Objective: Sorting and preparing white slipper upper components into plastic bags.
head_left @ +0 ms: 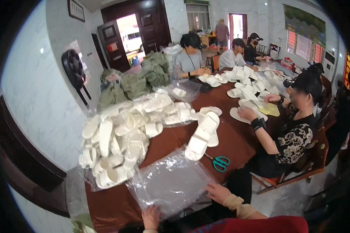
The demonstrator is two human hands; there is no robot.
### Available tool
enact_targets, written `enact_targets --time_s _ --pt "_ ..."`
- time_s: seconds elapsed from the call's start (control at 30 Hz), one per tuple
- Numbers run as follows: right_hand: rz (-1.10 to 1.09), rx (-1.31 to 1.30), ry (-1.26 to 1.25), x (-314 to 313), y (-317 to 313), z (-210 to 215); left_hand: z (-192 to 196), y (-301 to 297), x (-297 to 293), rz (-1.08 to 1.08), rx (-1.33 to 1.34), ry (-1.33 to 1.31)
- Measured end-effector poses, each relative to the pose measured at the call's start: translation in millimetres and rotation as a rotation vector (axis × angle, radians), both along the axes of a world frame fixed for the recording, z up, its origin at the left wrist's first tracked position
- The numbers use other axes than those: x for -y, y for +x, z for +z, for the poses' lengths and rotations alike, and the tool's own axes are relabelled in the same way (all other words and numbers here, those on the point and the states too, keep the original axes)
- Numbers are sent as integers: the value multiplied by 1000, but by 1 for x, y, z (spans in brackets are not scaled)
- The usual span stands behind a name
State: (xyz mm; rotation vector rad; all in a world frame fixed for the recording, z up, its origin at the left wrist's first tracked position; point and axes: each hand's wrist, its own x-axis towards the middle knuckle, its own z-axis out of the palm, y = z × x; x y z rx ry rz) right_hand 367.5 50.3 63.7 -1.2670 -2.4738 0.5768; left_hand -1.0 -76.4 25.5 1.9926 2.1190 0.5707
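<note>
Clear plastic bags (171, 184) lie flat and shiny at the near edge of the brown-covered table. On their lower left edge rests my left hand (151, 218), its fingers stretched forward over the film. My right hand (218, 193) touches the right corner with its fingers spread. Just beyond the bags is a pair of white slide sandals (201, 136), one lying over another. Scissors with teal handles (220, 164) sit right of the sandals, their blades partly hidden beneath a sole.
A large heap of white sandals (124, 136), partly in plastic, covers the table's left side. Green sacks (144, 75) stand behind it. A co-worker (295, 120) handles sandals at right; other people sit farther along. More white sandals (245, 83) spread across the far table.
</note>
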Motion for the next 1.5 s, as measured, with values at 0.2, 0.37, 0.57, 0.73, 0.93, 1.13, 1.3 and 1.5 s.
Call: enact_targets --time_s 0.2,0.37,0.57,0.73,0.93,1.13,1.3,1.5 --pt "-98 113 49 -11 -7 45 25 23 -19 4 -25 49" --pt "-11 229 115 -24 -24 3 24 16 -13 34 57 15" --pt "-32 216 43 -37 -23 -7 41 35 -8 50 49 -86" --pt "-82 154 88 -45 -36 -23 43 32 -26 -29 90 124" --pt "-123 140 64 -51 -32 -21 32 33 -28 63 167 54" --pt "-43 176 -75 -52 -21 -10 38 36 -5 86 156 -82" --pt "-97 197 26 -52 -22 -17 93 27 -45 11 211 127" --pt "-139 130 78 -58 -31 -23 129 -17 -114 103 272 334"
